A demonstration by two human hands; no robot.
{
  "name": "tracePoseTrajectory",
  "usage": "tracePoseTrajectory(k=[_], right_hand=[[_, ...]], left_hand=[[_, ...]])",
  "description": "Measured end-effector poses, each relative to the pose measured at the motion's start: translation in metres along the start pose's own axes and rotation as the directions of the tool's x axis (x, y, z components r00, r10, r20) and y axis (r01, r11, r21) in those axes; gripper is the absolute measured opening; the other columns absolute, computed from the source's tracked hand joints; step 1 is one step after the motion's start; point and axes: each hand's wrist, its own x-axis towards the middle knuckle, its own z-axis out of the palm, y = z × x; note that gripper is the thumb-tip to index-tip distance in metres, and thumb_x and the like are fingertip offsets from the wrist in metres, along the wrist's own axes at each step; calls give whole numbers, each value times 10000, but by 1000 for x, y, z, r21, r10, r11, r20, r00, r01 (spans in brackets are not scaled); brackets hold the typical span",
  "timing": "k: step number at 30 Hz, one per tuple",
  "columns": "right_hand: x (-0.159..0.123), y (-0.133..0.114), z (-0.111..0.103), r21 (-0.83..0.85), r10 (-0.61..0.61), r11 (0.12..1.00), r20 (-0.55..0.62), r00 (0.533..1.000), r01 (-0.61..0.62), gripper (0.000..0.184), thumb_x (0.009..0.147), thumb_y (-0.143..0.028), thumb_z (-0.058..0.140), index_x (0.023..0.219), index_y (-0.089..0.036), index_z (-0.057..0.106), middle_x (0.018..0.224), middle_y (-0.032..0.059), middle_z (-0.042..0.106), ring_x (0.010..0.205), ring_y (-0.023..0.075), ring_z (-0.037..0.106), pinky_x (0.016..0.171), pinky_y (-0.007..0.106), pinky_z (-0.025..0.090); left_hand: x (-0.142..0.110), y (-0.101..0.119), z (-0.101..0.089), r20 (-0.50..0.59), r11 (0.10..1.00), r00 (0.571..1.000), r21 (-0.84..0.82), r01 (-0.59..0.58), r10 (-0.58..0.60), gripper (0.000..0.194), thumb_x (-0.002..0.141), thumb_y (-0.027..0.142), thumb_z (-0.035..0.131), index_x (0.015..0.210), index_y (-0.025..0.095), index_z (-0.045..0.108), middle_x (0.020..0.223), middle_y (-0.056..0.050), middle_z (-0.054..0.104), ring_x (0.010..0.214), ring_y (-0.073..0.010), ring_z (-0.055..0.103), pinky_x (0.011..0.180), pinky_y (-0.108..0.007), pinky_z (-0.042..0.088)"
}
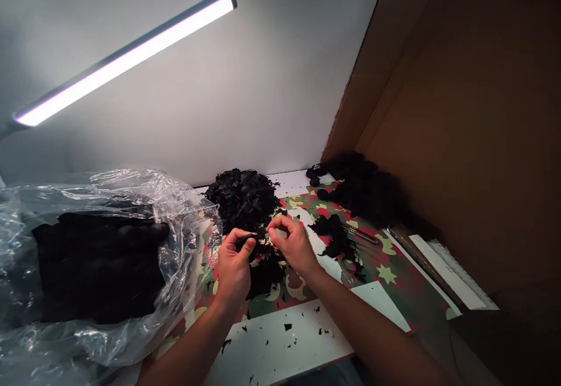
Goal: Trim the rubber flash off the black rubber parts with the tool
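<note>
My left hand (234, 263) is closed in a pinch on a small black piece (250, 237) of material. My right hand (293, 240) is closed too, pinching the other end of the same black piece close beside the left. Both hands hover over a patterned red, green and cream mat (381, 260) on a white table (289, 339). Under the hands lies a small heap of black scraps (263, 272). A bigger mound of black scraps (243, 198) sits just behind them.
A clear plastic bag (87, 257) with dark material inside fills the left. A bar lamp (127, 56) shines overhead. A cardboard wall (460, 111) stands at right, with dark fluffy pieces (368, 190), more black bits (335, 237) and thin metal scissors (362, 234) near it.
</note>
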Motion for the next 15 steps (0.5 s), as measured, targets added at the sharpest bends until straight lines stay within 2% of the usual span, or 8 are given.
tracePoseTrajectory(k=[4,9,15], right_hand=[[-4,-12,-3,-11,-132,991,48,990,133,137,881,-229,585,892,-198,718,767,1,661,610,123,543,563,242,429],[-8,-17,1,-108,-323,939,55,945,328,124,871,-152,650,884,-214,756,811,27,710,647,142,595,613,264,473],[-7,-11,-3,-194,-374,901,107,921,388,108,895,-137,646,874,-207,726,780,13,719,632,143,604,661,271,488]], left_hand=[[2,-2,-3,30,999,998,-18,50,-49,291,732,407,831,782,190,643,738,19,636,652,-130,562,599,-229,478],[1,4,-1,56,995,998,102,-23,17,251,768,373,798,757,180,637,635,44,597,573,-109,545,572,-210,453],[2,14,-1,70,960,997,272,-62,45,223,750,358,776,734,179,644,631,35,604,576,-125,550,564,-221,453]])
